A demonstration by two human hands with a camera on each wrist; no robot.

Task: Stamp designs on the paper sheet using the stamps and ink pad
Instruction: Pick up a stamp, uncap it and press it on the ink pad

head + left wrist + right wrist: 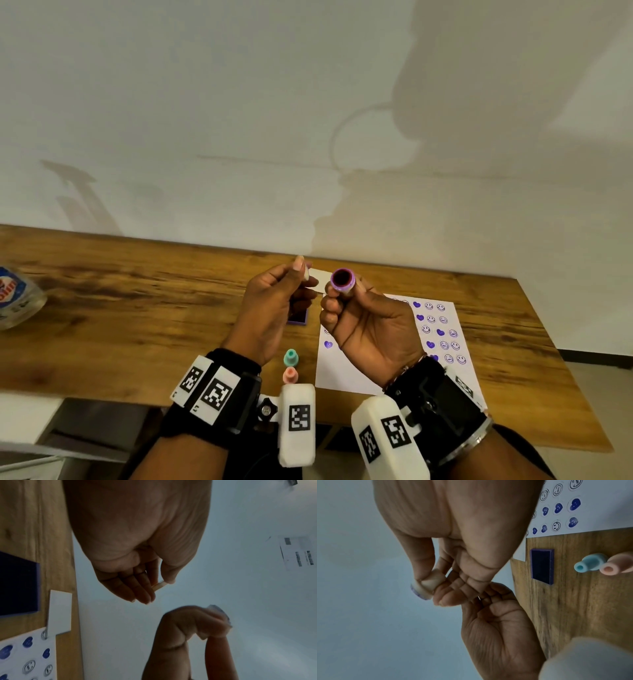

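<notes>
My right hand [339, 296] grips a cream stamp [342, 280] above the table, its purple inked face turned up toward me; the right wrist view shows thumb and fingers curled round the stamp [430, 584]. Beside it my left hand [301, 277] pinches a small white piece [158, 584] between thumb and fingers. The white paper sheet [346, 373] lies under my right hand, printed with purple hearts and smiley faces. The purple ink pad [541, 566] sits open left of the sheet, half hidden behind my left hand in the head view.
A teal stamp [291, 357] and a pink stamp [290, 375] stand near the wooden table's [137, 308] front edge, left of the sheet. A white rectangular lid [60, 611] lies by the sheet's far corner. A clear bottle [17, 298] stands far left.
</notes>
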